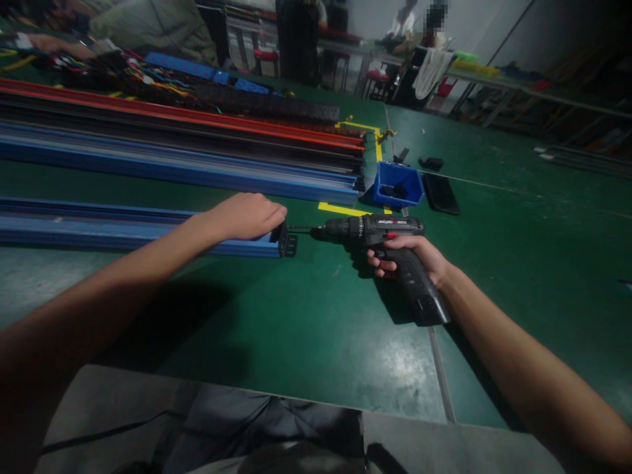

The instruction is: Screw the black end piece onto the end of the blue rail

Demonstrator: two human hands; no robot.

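Note:
My right hand (409, 253) is wrapped round the grip of a black cordless drill (375, 228), whose long bit points left. The bit's tip meets, or nearly meets, a black slotted end bracket (287, 243) on a blue metal profile (148, 227). Over the right end of that profile lies my left hand (251, 216), bent down on it with the fingers closed along its far side. The fingertips are hidden. Any screw at the bit's tip is too small to make out.
Behind lie more blue profiles (316, 184) and an orange-red one (197, 110). A blue bin (397, 184) with dark parts and a black flat device (441, 193) stand beyond the drill. Wiring (162, 89) and another person's arm (64, 46) are at the back left.

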